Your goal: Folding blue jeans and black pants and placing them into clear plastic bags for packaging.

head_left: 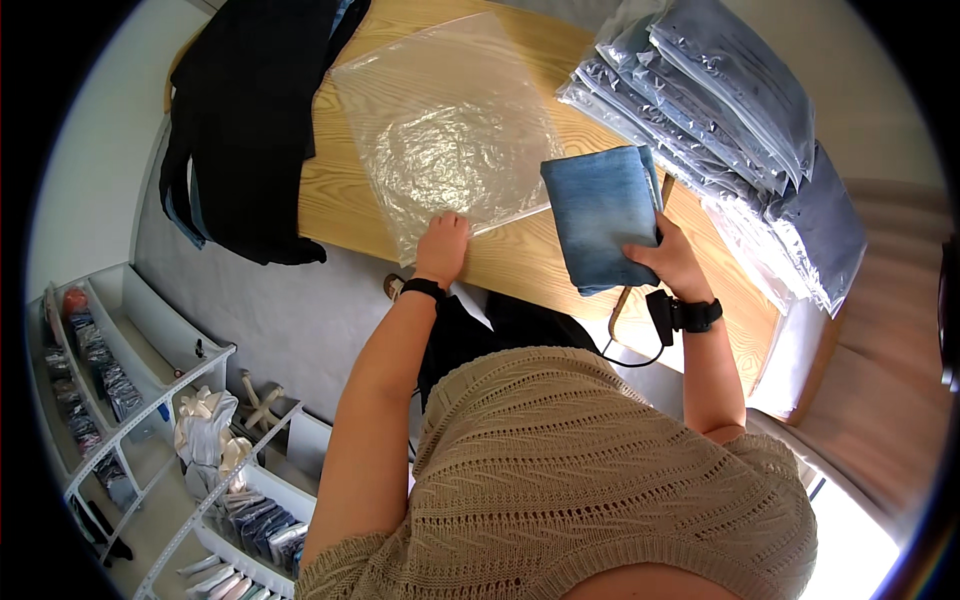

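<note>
My right hand [672,258] grips a folded pair of blue jeans [600,222] by its right edge, thumb on top, holding it over the table's front edge. A clear plastic bag [440,135] lies flat on the wooden table to the left of the jeans. At the bag's near edge, my left hand [443,245] has its fingers curled over the plastic, pinching it. The fingertips of my right hand are hidden behind the denim.
Bagged folded garments [720,100] are stacked at the table's right. Dark clothes [245,120] drape over the left end of the wooden table [345,205]. Shelving [150,400] with packed clothing stands at the lower left. A cable [640,362] hangs from the device on my right wrist.
</note>
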Tool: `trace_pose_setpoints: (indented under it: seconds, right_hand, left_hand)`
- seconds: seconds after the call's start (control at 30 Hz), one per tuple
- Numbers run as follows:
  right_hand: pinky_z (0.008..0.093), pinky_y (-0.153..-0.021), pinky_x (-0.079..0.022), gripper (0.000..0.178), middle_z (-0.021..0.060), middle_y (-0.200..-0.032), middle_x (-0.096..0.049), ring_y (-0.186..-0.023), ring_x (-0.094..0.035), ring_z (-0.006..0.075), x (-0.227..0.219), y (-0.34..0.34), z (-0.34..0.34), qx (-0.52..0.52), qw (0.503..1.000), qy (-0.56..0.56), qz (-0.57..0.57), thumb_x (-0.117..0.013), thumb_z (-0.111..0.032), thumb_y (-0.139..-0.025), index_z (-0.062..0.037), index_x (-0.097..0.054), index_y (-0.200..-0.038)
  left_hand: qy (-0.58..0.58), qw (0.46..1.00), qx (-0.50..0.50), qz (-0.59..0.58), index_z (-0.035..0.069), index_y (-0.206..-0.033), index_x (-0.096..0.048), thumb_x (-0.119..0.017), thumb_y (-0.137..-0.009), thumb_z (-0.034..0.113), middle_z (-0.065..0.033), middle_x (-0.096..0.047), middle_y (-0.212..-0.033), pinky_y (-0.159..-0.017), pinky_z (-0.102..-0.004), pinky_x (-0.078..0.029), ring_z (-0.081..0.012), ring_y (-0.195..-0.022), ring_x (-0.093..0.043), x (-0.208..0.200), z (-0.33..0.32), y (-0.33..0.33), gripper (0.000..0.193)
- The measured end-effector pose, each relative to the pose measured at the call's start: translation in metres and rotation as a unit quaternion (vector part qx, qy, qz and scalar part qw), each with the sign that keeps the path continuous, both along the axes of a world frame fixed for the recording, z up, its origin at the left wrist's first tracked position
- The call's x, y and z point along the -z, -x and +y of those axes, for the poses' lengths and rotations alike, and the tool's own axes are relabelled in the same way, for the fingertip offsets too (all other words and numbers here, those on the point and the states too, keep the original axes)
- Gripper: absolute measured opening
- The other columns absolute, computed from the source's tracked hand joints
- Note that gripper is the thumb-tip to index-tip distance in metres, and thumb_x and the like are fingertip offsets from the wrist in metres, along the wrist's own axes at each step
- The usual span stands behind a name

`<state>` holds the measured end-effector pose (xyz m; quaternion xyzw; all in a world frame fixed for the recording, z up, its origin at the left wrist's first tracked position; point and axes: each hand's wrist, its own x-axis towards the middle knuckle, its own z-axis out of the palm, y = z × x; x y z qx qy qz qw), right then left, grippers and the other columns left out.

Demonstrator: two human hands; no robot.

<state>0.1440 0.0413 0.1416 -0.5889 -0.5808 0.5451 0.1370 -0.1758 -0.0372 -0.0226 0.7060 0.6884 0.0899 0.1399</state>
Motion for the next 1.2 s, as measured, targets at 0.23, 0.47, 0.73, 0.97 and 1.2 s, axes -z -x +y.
trace_pose_setpoints:
  seconds: [0.23, 0.47, 0.73, 0.97, 1.2]
  right_hand:
    - [0.0282, -0.075, -0.048, 0.057, 0.0124, -0.095, -0.063, -0.082, -0.06, 0.0171, 0.01, -0.01, -0.004, 0.022, 1.0, -0.017, 0.001, -0.073, -0.014, -0.069, 0.0081, -0.051, -0.117]
    - [0.0297, -0.073, -0.048, 0.053, 0.0138, -0.089, -0.064, -0.08, -0.06, 0.0182, 0.012, -0.009, -0.005, 0.009, 0.999, -0.035, -0.002, -0.073, -0.017, -0.067, 0.0076, -0.054, -0.111]
    - [0.0369, -0.076, -0.048, 0.056, 0.0195, -0.096, -0.058, -0.086, -0.059, 0.0332, -0.007, 0.021, -0.02, -0.095, 0.973, -0.166, -0.129, -0.072, -0.022, -0.062, 0.002, -0.056, -0.111]
    - [0.0396, -0.072, -0.046, 0.048, 0.0186, -0.089, -0.054, -0.083, -0.056, 0.0349, -0.002, 0.045, -0.026, -0.171, 0.958, -0.21, -0.089, -0.071, -0.021, -0.063, -0.0021, -0.058, -0.106]
    - [0.034, -0.077, -0.047, 0.052, 0.017, -0.097, -0.058, -0.088, -0.058, 0.0297, 0.019, 0.053, -0.005, -0.272, 0.957, -0.098, -0.008, -0.07, -0.021, -0.063, 0.0008, -0.058, -0.109]
  left_hand:
    - [-0.03, 0.999, 0.044, 0.002, 0.01, -0.093, -0.055, -0.055, -0.082, 0.017, -0.0066, -0.053, -0.094, -0.072, -0.0374, -0.051, -0.0275, -0.092, -0.054, -0.001, -0.005, 0.001, 0.013]
    - [-0.017, 0.998, 0.054, -0.01, 0.009, -0.099, -0.055, -0.052, -0.08, 0.01, -0.0074, -0.054, -0.096, -0.075, -0.0381, -0.05, -0.0285, -0.094, -0.053, -0.009, -0.002, -0.001, 0.019]
    - [-0.122, 0.983, 0.095, -0.1, 0.003, -0.114, -0.055, -0.047, -0.076, 0.0, -0.0101, -0.054, -0.114, -0.085, -0.0362, -0.046, -0.0312, -0.097, -0.05, -0.031, 0.015, 0.011, 0.038]
    - [-0.116, 0.976, 0.083, -0.164, 0.002, -0.133, -0.041, -0.041, -0.073, -0.01, -0.014, -0.046, -0.132, -0.094, -0.037, -0.04, -0.0327, -0.106, -0.048, -0.078, 0.033, 0.022, 0.061]
    - [-0.082, 0.955, 0.143, -0.248, 0.0, -0.136, -0.036, -0.039, -0.068, -0.018, -0.0192, -0.039, -0.137, -0.106, -0.038, -0.03, -0.0366, -0.128, -0.035, -0.105, 0.04, 0.02, 0.071]
